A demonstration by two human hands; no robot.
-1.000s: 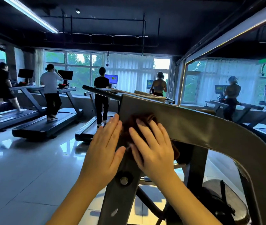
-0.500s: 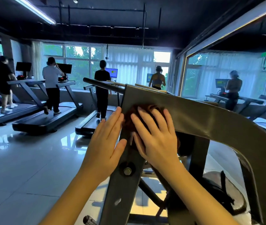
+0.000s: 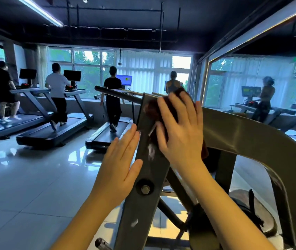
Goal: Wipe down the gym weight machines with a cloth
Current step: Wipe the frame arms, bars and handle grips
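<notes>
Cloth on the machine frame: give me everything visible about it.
The cloth is dark reddish-brown, soft and fuzzy-looking, and bunched. It lies against the top corner of the grey metal machine frame, pressed there by the right hand, whose spread, straight fingers cover most of it. Parts show left of the fingers, above the fingertips, and hanging under the frame's edge near the wrist. The left hand lies along the frame's left edge, off the cloth.

Cloth on machine frame, treadmills behind left, mirror right

2 hands counted (left hand, right hand), 1 cloth, 1 machine frame; 4 ppl seen at 10–12 o'clock.
</notes>
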